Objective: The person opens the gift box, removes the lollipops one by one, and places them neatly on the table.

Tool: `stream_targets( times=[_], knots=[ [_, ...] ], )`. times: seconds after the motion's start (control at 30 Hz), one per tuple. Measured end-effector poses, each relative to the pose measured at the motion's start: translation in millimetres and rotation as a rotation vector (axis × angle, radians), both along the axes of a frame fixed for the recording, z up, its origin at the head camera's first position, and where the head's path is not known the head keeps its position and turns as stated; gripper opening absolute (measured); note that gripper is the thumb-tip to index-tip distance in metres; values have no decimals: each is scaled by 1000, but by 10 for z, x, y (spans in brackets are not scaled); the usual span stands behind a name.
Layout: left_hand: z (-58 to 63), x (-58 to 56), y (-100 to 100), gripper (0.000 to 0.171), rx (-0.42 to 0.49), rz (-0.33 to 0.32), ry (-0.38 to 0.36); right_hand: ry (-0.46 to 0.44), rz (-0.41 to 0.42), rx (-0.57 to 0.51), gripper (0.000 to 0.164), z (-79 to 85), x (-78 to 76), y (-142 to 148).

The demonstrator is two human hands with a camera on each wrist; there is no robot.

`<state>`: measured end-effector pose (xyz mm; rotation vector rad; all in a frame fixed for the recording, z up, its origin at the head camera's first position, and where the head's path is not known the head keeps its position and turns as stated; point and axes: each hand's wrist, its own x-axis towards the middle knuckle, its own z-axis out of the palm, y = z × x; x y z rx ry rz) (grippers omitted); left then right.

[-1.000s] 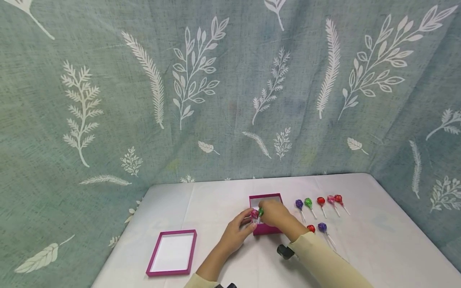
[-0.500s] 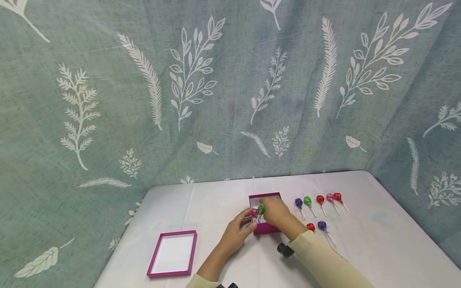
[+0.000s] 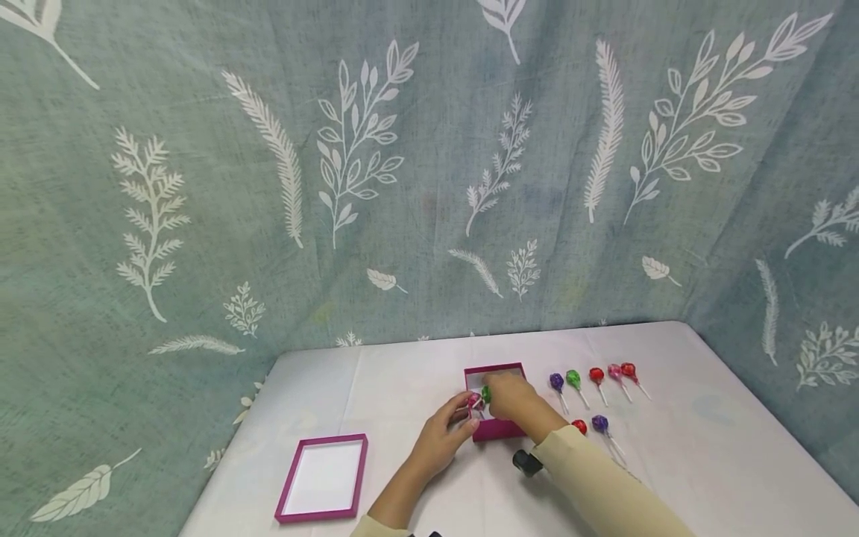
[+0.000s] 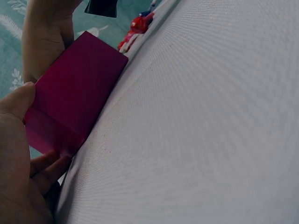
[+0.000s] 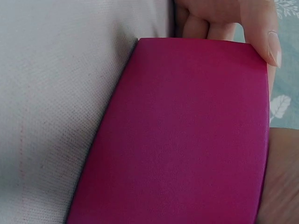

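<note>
An open magenta box (image 3: 498,429) with a white inside stands on the table. My left hand (image 3: 438,440) grips its left side: in the left wrist view the thumb lies at the rim and the fingers are low against the wall. My right hand (image 3: 511,399) reaches over the near wall into the box, its fingertips mostly hidden, and holds a green lollipop (image 3: 486,394) at its left side. A pink lollipop (image 3: 475,401) is in the box's left part, beside my left fingers. The right wrist view shows mainly the box's magenta outer wall (image 5: 177,130).
A magenta-rimmed lid (image 3: 363,477), white inside up, lies to the left. Right of the box is a row of several lollipops, including a purple one (image 3: 557,382) and a red one (image 3: 596,375). Nearer lie another red lollipop (image 3: 579,426), partly behind my sleeve, and a purple one (image 3: 600,424).
The green lollipop has shifted slightly beside my right fingers, and a white stick by the pink lollipop now slants differently. My left hand keeps its place on the box.
</note>
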<state>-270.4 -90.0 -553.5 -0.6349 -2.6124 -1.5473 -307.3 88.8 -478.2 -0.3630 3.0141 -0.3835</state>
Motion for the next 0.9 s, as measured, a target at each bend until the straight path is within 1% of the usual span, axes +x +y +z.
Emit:
stream_targets(
  times=[0.23,0.43,0.53,0.67,0.8,0.9],
  knots=[
    [9,-1,11,58,7,-7,10,27,19,-12,57,50,32,16],
    [-22,11,13,55,-1,-2,-9,56,1,-34,53,88,70,35],
    [-36,26,10,56,-7,0,-18,76,-7,-72,51,115,90,55],
    [-45,25,7,55,-2,-9,-3,96,-11,-146,50,175,94,92],
    [-37,10,2,54,1,-11,4,87,-5,-204,48,207,56,135],
    [-20,1,-5,55,-1,-8,-2,95,4,-215,47,220,23,171]
  ],
)
